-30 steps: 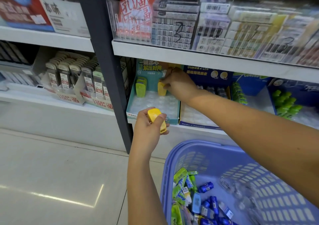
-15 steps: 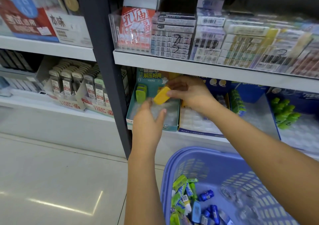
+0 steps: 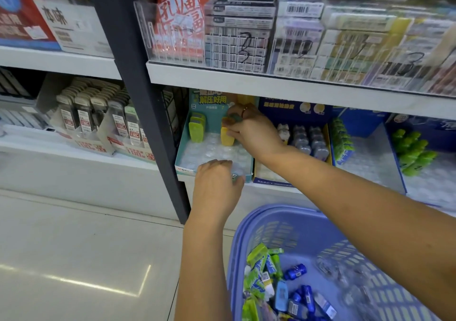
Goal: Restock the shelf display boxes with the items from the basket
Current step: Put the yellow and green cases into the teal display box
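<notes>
A teal display box (image 3: 182, 151) sits on the lower shelf, lined with a clear blister tray. Two green items (image 3: 196, 126) stand at its back left. My right hand (image 3: 251, 133) reaches under the upper shelf and pinches a yellow item (image 3: 225, 137) that stands upright in the box's back row. My left hand (image 3: 217, 185) is at the box's front rim with loosely curled fingers and holds no item. Below, a purple-blue basket (image 3: 246, 224) holds several green packs (image 3: 256, 259) and small blue bottles (image 3: 296, 271).
A dark upright post (image 3: 138, 98) stands just left of the teal box. To its right sit a dark blue box with grey items (image 3: 303, 138), green packs (image 3: 341, 140) and green bottles (image 3: 412, 148). The upper shelf edge (image 3: 271, 84) overhangs my right hand.
My left hand passed its yellow item to my right hand, then dropped to the box's front rim. My right hand carried the item to the back row.
</notes>
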Tool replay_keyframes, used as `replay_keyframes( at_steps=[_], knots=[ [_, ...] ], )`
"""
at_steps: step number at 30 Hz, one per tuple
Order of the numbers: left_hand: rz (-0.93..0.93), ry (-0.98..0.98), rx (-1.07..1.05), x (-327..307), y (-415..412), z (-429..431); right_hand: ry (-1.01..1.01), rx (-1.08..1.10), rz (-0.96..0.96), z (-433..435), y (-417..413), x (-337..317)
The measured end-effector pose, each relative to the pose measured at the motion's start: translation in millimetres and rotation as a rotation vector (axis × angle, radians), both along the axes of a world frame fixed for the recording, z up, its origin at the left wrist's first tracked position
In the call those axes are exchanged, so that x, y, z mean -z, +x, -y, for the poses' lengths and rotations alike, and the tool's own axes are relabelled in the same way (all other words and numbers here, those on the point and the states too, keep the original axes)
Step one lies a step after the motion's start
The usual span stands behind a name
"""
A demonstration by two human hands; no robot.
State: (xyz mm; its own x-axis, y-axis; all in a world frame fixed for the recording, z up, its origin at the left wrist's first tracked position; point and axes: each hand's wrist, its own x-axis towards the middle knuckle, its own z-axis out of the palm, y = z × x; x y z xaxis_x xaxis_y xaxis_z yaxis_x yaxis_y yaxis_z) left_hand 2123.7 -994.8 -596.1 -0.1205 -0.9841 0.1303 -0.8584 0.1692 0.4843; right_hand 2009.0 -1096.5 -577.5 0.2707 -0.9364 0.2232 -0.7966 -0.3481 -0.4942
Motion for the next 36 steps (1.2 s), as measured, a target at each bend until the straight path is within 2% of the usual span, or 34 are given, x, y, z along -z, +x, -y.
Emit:
replay_keyframes(
  at_steps=[3, 5, 9, 11, 13, 15, 17, 19, 21, 23, 27, 33, 36],
  knots=[
    [-0.027, 0.016, -0.008, 0, 1, 0, -0.038, 0.052, -0.07, -3, 2, -1],
    [-0.126, 0.022, -0.044, -4, 0, -3, -0.026, 0.073, -0.121, -1, 7, -8],
    [-0.266, -0.091, -0.048, -24, -8, -23, 0.04, -0.002, -0.247, -15, -1, -28],
    [-0.286, 0.006, -0.015, -30, -13, -33, -0.009, -0.017, -0.226, -45, -25, -33],
    [-0.28, 0.249, 0.033, -29, -23, -41, -0.053, 0.004, -0.14, -85, -58, -25],
    [-0.089, 0.503, 0.108, -14, -41, -46, 0.077, 0.009, -0.16, -129, -89, -1],
    [0.151, 0.696, 0.232, 6, -64, -59, 0.352, -0.044, -0.229, -170, -111, 34],
    [0.294, 0.88, 0.372, 32, -84, -77, 0.651, -0.097, -0.275, -206, -123, 67],
    [0.484, 0.998, 0.488, 58, -98, -95, 0.914, -0.159, -0.3, -231, -131, 99],
    [0.67, 1.007, 0.578, 83, -107, -108, 1.054, -0.192, -0.346, -248, -138, 126],
    [0.766, 1.018, 0.63, 115, -113, -129, 1.003, -0.122, -0.461, -265, -161, 161],
    [0.707, 1.006, 0.618, 136, -111, -142, 0.996, -0.092, -0.336, -280, -182, 191],
    [0.703, 0.966, 0.621, 140, -113, -144, 0.978, -0.117, -0.377, -282, -178, 201]
  ],
)
